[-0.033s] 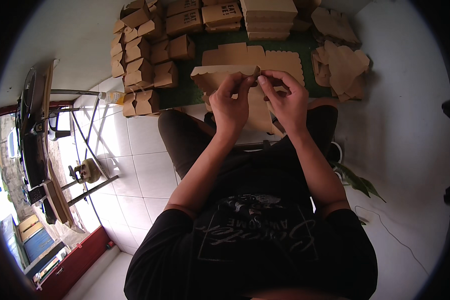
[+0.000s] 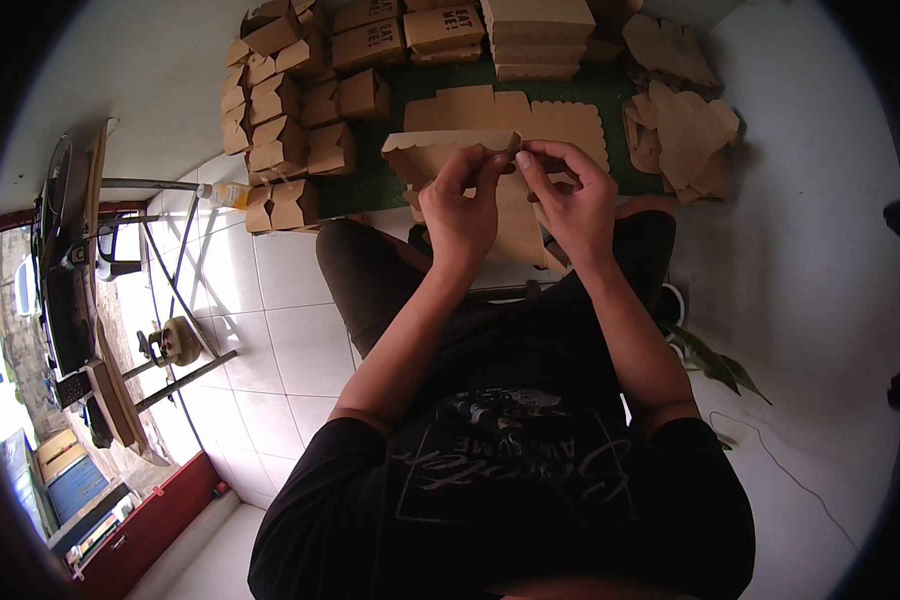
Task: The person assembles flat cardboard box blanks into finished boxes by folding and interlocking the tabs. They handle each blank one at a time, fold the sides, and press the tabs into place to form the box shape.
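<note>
A brown cardboard box (image 2: 420, 142), partly folded and with a scalloped edge, is held up in front of me above my lap. My left hand (image 2: 462, 205) pinches its raised wall near the right corner, thumb against fingers. Close beside it, my right hand (image 2: 576, 195) pinches the same corner, fingers and thumb pressed together. The two sets of fingertips nearly meet there and hide the fold between them. Behind the box, a flat cardboard blank (image 2: 570, 122) with scalloped edges lies on the green mat (image 2: 410, 88).
Small folded boxes (image 2: 277, 145) are stacked at the left, printed boxes (image 2: 368, 45) at the back. Larger boxes (image 2: 537, 45) form a pile beside them. Loose cardboard pieces (image 2: 692, 140) lie right. A bottle (image 2: 226, 195), a gas cylinder (image 2: 177, 342) and a plant (image 2: 715, 362) stand around me.
</note>
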The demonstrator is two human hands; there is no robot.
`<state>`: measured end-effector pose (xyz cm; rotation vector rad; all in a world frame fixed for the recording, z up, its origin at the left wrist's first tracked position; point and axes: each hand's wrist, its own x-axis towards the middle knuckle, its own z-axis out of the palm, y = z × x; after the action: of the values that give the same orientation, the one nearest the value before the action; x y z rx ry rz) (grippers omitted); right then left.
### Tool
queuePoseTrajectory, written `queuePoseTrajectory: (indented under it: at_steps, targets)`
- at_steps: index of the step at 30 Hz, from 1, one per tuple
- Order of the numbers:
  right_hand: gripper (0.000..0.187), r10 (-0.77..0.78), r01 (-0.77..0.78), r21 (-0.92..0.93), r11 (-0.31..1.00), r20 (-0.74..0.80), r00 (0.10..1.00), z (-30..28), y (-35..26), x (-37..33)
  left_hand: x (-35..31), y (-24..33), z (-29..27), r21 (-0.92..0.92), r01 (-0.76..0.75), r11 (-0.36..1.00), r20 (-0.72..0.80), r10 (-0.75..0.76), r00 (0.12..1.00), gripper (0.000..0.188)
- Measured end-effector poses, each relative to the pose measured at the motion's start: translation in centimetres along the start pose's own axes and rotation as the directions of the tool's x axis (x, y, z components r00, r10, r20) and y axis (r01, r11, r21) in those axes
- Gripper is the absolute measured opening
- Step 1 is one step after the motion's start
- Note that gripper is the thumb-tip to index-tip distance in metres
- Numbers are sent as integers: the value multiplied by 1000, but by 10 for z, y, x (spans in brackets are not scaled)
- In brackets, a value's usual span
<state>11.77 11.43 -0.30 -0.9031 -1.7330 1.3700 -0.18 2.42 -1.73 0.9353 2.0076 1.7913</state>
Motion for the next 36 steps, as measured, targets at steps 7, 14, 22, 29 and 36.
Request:
queuePoseTrajectory:
  at_steps: [7,14,22,29,36]
  targets:
    - [24,51,-51,-27,998,-6,999,-1,-2,-1,-1,-1,1,-36,3,999,2,-3,1000,11]
    - [23,-38,38,-35,999,-2,999,-1,4,1,-1,3,-2,-13,8,1000,17,-7,1000,12]
    - [23,-102,102,-12,995,20,995,-1,1,1,-3,13,-2,-35,29,999,-8,-30,1000,15]
    - [21,-122,124,-43,991,34,992,-1,-3,3,-5,16,0,18,-28,999,-45,28,999,14]
    - [20,-205,208,-108,972,34,978,0,-9,4,-9,20,2,-37,4,999,-84,-7,996,11]
